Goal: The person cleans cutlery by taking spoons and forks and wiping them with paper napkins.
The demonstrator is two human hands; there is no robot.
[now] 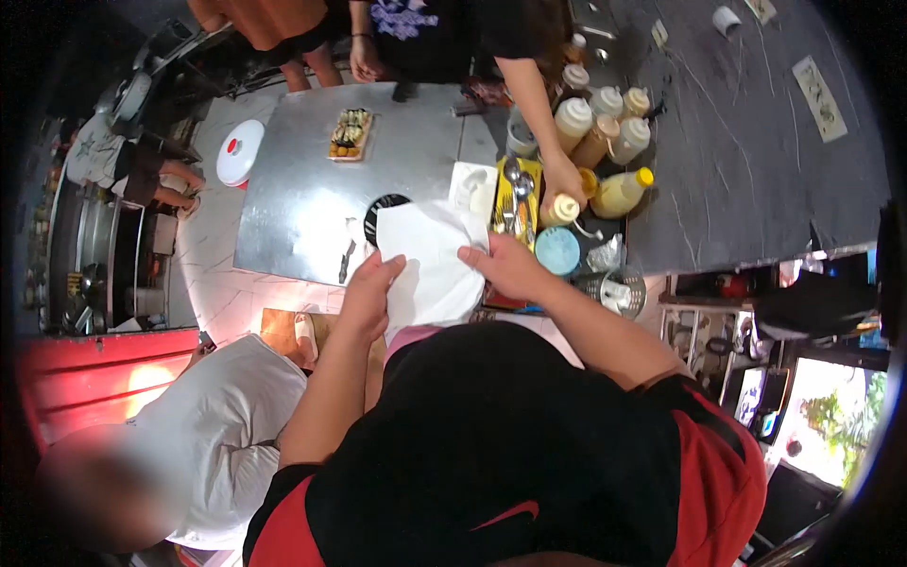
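Stretched between my hands is a white paper sheet (pixel 430 260), slightly creased, held above the near edge of the metal table. My left hand (pixel 371 288) pinches its left edge, thumb on top. At the upper right edge, my right hand (pixel 510 267) has it gripped between thumb and fingers. Behind the sheet, partly covered by it, lies a round black item with white marks (pixel 385 210). A dark-handled utensil (pixel 347 260) rests left of it. Beyond the sheet sits a white tray (pixel 471 184).
Across the table (pixel 293 203), a co-worker's hand (pixel 564 181) holds a squeeze bottle (pixel 559 211). Several sauce bottles (pixel 573 118) crowd the right side, near a yellow cutlery tray (pixel 501 203) and blue lid (pixel 557 250). A food box (pixel 350 135) stands farther back. A person in white (pixel 222 430) is at left.
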